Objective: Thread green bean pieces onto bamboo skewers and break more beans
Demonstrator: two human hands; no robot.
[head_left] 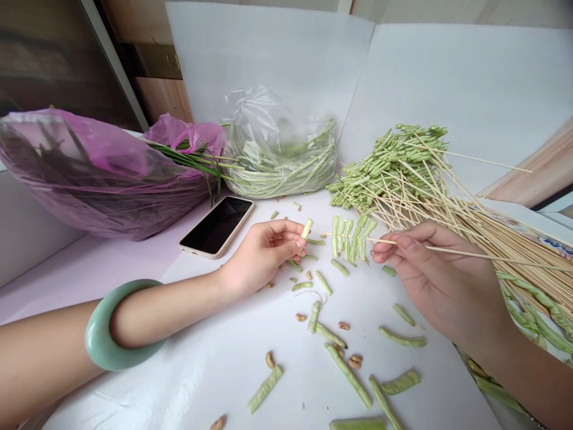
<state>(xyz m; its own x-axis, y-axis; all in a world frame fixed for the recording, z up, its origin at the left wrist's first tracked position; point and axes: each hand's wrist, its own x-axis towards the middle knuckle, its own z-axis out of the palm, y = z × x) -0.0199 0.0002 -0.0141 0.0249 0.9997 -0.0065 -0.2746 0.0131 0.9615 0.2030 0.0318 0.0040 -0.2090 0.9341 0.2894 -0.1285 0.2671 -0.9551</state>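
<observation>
My left hand point(264, 254) pinches a short green bean piece point(307, 229) between thumb and fingertips, held upright above the white table point(215, 364). A jade bangle point(107, 331) rings that wrist. My right hand point(441, 280) is closed on a thin bamboo skewer point(456, 252) that carries several bean pieces point(351, 237) near its tip. The skewer's point aims at the piece in my left hand, a small gap apart.
A pile of finished bean skewers point(403, 167) lies at the back right. Behind sit a clear bag of long beans point(282, 161) and a purple bag of greens point(94, 173). A phone point(217, 227) lies face up. Cut bean pieces point(349, 373) and loose seeds point(344, 326) scatter in front.
</observation>
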